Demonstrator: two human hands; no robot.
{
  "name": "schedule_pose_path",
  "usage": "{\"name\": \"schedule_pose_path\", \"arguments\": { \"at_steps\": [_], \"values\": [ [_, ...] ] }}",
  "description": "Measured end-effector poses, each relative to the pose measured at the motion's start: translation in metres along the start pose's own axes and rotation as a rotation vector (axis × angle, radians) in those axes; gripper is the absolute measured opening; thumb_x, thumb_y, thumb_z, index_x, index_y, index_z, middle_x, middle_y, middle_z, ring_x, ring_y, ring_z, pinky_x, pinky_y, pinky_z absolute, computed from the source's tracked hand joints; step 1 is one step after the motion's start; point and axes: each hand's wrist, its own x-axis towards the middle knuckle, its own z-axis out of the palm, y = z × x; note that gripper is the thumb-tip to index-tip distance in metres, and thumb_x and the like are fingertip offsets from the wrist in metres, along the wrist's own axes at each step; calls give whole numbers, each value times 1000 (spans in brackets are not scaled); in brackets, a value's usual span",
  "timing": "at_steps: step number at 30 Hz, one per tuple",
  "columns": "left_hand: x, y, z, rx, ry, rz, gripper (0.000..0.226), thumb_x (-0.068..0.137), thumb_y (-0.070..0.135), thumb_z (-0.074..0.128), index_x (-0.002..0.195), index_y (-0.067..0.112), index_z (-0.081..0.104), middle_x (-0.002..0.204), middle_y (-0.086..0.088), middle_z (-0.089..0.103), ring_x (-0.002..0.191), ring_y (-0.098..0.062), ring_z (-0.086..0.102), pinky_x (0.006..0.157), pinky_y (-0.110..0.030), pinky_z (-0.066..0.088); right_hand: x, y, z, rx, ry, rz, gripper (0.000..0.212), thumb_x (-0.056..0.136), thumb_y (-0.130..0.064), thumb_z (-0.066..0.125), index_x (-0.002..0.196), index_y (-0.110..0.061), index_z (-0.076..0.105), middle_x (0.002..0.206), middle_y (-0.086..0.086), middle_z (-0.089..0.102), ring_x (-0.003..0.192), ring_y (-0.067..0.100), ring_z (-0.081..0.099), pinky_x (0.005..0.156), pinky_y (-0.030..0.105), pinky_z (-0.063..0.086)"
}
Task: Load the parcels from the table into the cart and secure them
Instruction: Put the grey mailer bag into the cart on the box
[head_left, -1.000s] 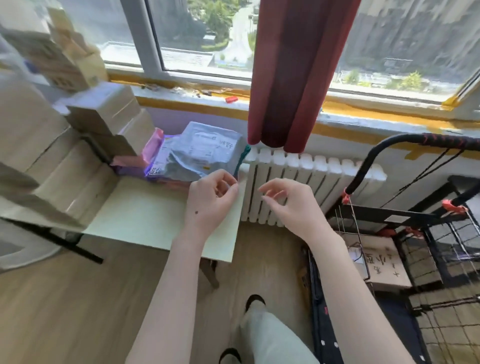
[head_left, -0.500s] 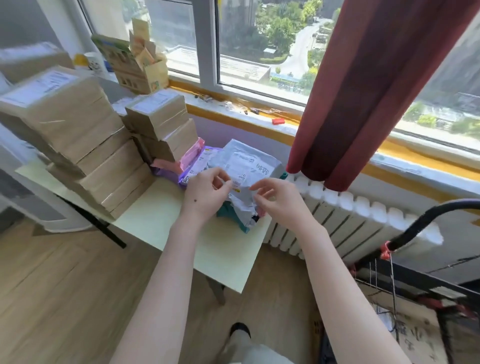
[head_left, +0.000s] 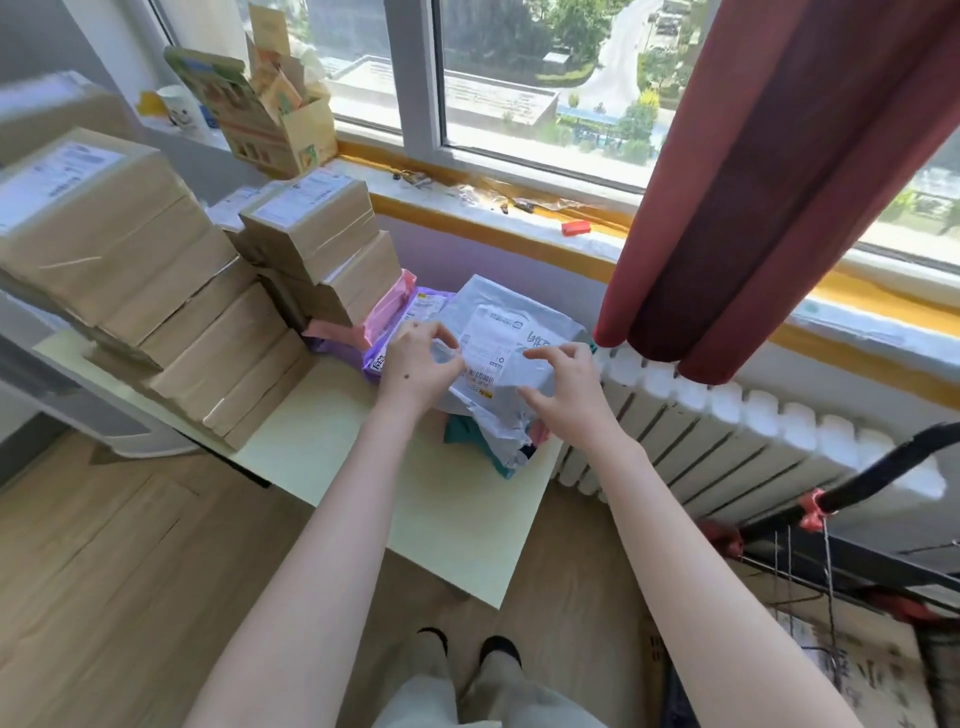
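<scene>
Both hands have come forward over the last second, from hanging bare above the table's near edge to taking hold of the grey bag (head_left: 519, 322), and the view has swung left so that the cart (head_left: 878, 480) shows only at the lower right. At this moment the left hand (head_left: 421, 366) pinches the bag's left edge between thumb and curled fingers, beside the white label. The right hand (head_left: 569, 389) grips the right side, fingers spread over the top and thumb under the near edge. This bag lies at the back right corner of the pale green table (head_left: 363, 467), its crumpled near end hanging over something teal that is too hidden to make out. It rests partly on a purple bag (head_left: 382, 358), and a pink bag (head_left: 389, 306) sits just behind that. Two stacks of taped cardboard boxes (head_left: 197, 322) fill the table's left side. A white radiator (head_left: 727, 431) stands just right of the table, below a dark red curtain (head_left: 753, 182). Of the cart only the black handle with a red clip and some dark frame bars show.
</scene>
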Motion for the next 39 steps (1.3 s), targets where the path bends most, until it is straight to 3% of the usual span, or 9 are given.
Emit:
{"name": "schedule_pose_path", "arguments": {
  "at_steps": [5, 12, 19, 22, 25, 29, 33, 36, 39],
  "values": [
    [30, -14, 1, 26, -75, 6, 39, 81, 13, 67, 119, 14, 59, 130, -6, 54, 120, -22, 49, 95, -29, 37, 13, 3, 7, 49, 27, 132, 68, 86, -29, 68, 145, -23, 35, 139, 8, 28, 128, 25, 36, 109, 32, 31],
    [56, -28, 9, -2, -201, -18, 58, 86, 20, 67, 139, 16, 44, 144, -6, 45, 131, -24, 42, 104, -35, 34, 22, -1, 10, 101, 47, 240, 78, 88, -26, 68, 151, -16, 24, 143, 10, 23, 128, 21, 38, 98, 18, 25],
    [63, -37, 13, -12, -246, -3, 62, 86, 23, 68, 141, 17, 40, 144, -8, 44, 130, -26, 43, 105, -39, 35, 23, -6, 18, 142, 79, 299, 76, 89, -21, 66, 151, -19, 23, 145, 10, 23, 129, 20, 37, 89, 14, 26],
    [66, -41, 12, -32, -260, -11, 62, 84, 24, 69, 140, 17, 42, 141, -7, 47, 128, -25, 45, 104, -40, 37, 23, -10, 21, 138, 72, 311, 74, 89, -21, 66, 151, -20, 24, 142, 9, 25, 117, 16, 41, 77, 13, 34],
    [66, -44, 11, -30, -279, -26, 61, 84, 24, 68, 139, 19, 42, 140, -7, 48, 125, -25, 47, 102, -40, 39, 25, -10, 25, 145, 81, 313, 74, 87, -20, 68, 149, -19, 28, 141, 11, 26, 129, 20, 37, 90, 14, 26],
    [65, -42, 8, -41, -286, -37, 61, 84, 21, 67, 139, 19, 41, 139, -6, 48, 125, -25, 47, 101, -40, 40, 26, -13, 26, 158, 77, 327, 73, 87, -20, 68, 149, -19, 29, 141, 10, 26, 128, 21, 40, 92, 15, 27],
    [64, -37, 4, -78, -266, -65, 55, 84, 16, 66, 135, 18, 45, 132, -4, 55, 118, -22, 51, 89, -31, 41, 28, -15, 25, 156, 111, 303, 68, 86, -16, 68, 146, -20, 35, 140, 10, 32, 109, 9, 37, 69, 2, 36],
    [61, -36, 0, -149, -242, -78, 52, 83, 13, 66, 131, 18, 49, 128, -4, 58, 106, -18, 54, 83, -27, 41, 27, -18, 21, 207, 176, 280, 63, 83, -11, 68, 141, -19, 42, 139, 9, 42, 129, 14, 35, 96, 15, 29],
    [57, -35, -5, -217, -197, -79, 54, 82, 10, 66, 133, 16, 50, 126, -4, 59, 97, -14, 53, 81, -26, 42, 21, -21, 17, 271, 245, 265, 60, 83, -10, 68, 137, -23, 46, 132, 0, 46, 130, 19, 40, 110, 32, 33]
  ]
}}
